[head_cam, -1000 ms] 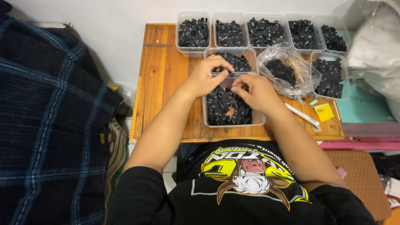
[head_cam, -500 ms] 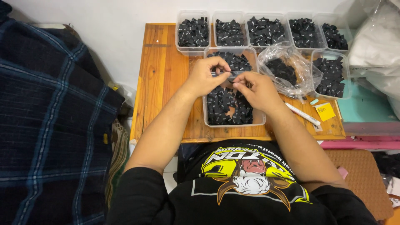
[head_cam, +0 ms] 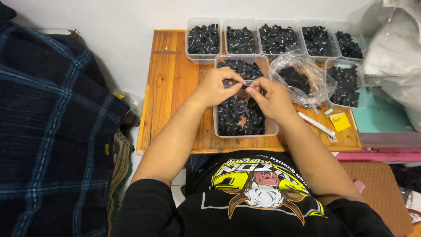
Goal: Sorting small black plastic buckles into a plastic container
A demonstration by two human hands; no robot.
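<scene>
While both hands meet over the long clear tray (head_cam: 272,130) of small black pieces at the table's (head_cam: 171,83) near edge, left hand (head_cam: 217,87) and right hand (head_cam: 271,96) pinch one black piece (head_cam: 242,86) between narrowed fingertips, though it is too small to make out; five clear tubs (head_cam: 203,55) along the wall hold like pieces; a plastic bag (head_cam: 307,74) beside holds more.

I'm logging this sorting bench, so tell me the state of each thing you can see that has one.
left hand: pinching a small black piece
right hand: pinching the same piece
near tub: open, partly filled with black pieces
back-row tubs: open, filled
plastic bag: open, holding black pieces
white marker: lying flat
</scene>
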